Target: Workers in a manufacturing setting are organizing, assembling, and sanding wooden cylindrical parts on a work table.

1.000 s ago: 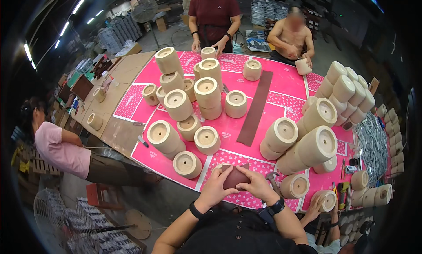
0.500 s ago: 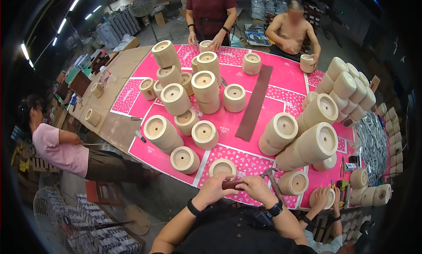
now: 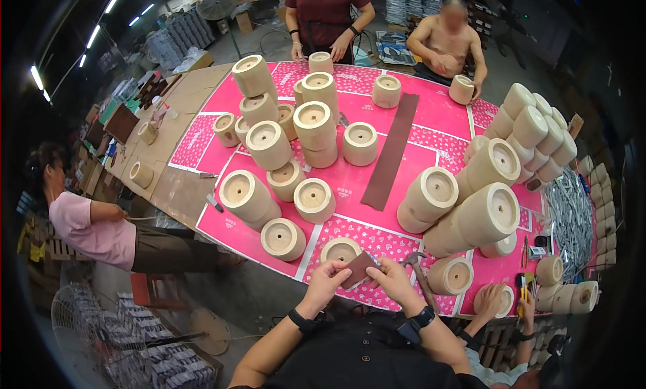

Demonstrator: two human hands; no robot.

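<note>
Between my two hands is a small piece of reddish-brown sandpaper (image 3: 359,268), its face toward me. My left hand (image 3: 326,282) pinches its left edge, thumb on top. The right edge is pinched by my right hand (image 3: 391,281). Just beyond them on the pink table covering (image 3: 353,187) stands a pale round wooden cup (image 3: 340,248) with a hole in its bottom; its near side is partly hidden. A hammer (image 3: 421,276) lies right of my right hand, beside another wooden cup (image 3: 451,276) tipped slightly toward me.
Stacked wooden cups (image 3: 313,123) fill the middle left; more stacks (image 3: 474,217) rise at the right. A long brown strip (image 3: 392,153) lies between. At the lower right, a co-worker's hands (image 3: 493,300) hold a cup and a yellow tool. Two people work across the table; another stands left.
The sandpaper was curled up small between my hands; now it is spread flatter, my hands slightly farther apart. The far standing person's hand has left a cup. The lower-right co-worker has raised a yellow tool.
</note>
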